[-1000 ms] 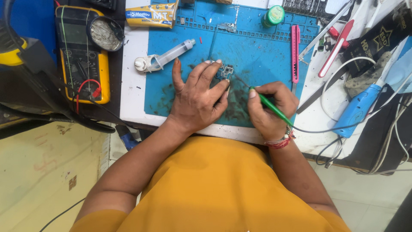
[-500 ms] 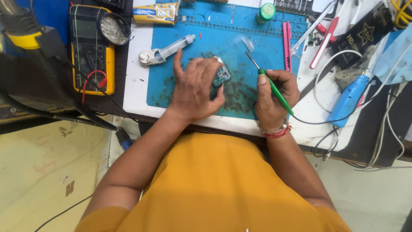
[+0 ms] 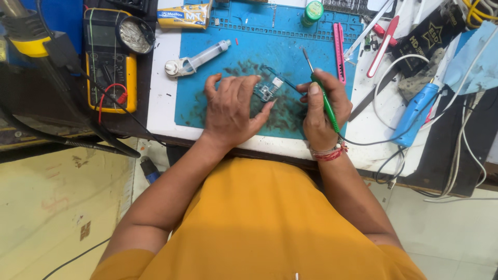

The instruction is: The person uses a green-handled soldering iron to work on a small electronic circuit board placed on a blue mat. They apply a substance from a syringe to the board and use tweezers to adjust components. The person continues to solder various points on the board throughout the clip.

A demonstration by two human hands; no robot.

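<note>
Head view. Landmark: blue work mat (image 3: 249, 46) lying on the white desk (image 3: 158, 103).

Left hand (image 3: 232, 110) rests palm-down near the middle of the mat, fingers curled, thumb and fingertips pinching the left edge of a small circuit board (image 3: 270, 89). The board sits at mat centre, tilted up off the surface; whether its far edge touches the mat cannot be told from here. Dark smudges cover the mat under and around the board.

Right hand (image 3: 322, 110) is just right of the board, closed in a pen grip around a green-handled soldering iron (image 3: 326, 101). The metal tip points up and away toward the mat's far edge, clear of the board. The iron's cable leaves below the wrist and runs off the mat's right side. A beaded bracelet (image 3: 328, 152) circles this wrist.

Left of the mat's far-left corner: a clear syringe (image 3: 197, 58), lying partly on the mat. Further left, off the desk: a yellow multimeter (image 3: 110, 65) with red and black leads. At the mat's far edge: a small green-capped jar (image 3: 312, 12). Along the mat's right edge: a pink utility knife (image 3: 339, 52). Well right of the mat: a blue handled tool (image 3: 417, 111) with a white cable.
</note>
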